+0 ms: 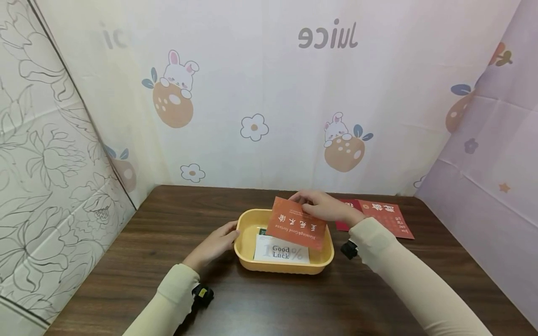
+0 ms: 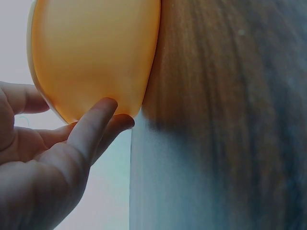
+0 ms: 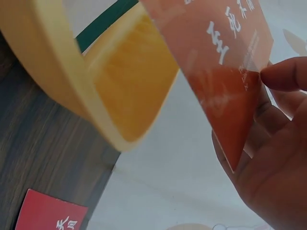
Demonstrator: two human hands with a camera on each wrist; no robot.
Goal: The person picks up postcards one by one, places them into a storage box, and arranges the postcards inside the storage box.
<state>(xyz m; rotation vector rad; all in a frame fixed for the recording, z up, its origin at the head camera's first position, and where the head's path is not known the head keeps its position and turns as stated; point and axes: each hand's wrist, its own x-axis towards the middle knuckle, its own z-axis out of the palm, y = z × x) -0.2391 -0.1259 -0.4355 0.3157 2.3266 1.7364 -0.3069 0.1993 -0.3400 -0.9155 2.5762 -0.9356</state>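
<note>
Pinching the orange greeting card [image 1: 294, 227], your right fingers [image 3: 284, 74] hold it roughly lengthwise over the yellow basin [image 1: 281, 268]; your left fingers [image 2: 93, 125], extended, touch its left end.

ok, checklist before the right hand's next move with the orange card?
1. Right hand has the orange card: ok, pinched between fingers and thumb.
2. Card over the yellow tray: ok, overlaps its opening in the head view.
3. Left hand gripping the tray firmly: cannot tell; fingers touch its left end.
4. Tray free of other cards: not ok, a white "Good Luck" card is inside.
5. Orange card clear of the white one: cannot tell, overlap hides any gap.
6. Red cards outside the tray: ok, on the table to its right.
</note>
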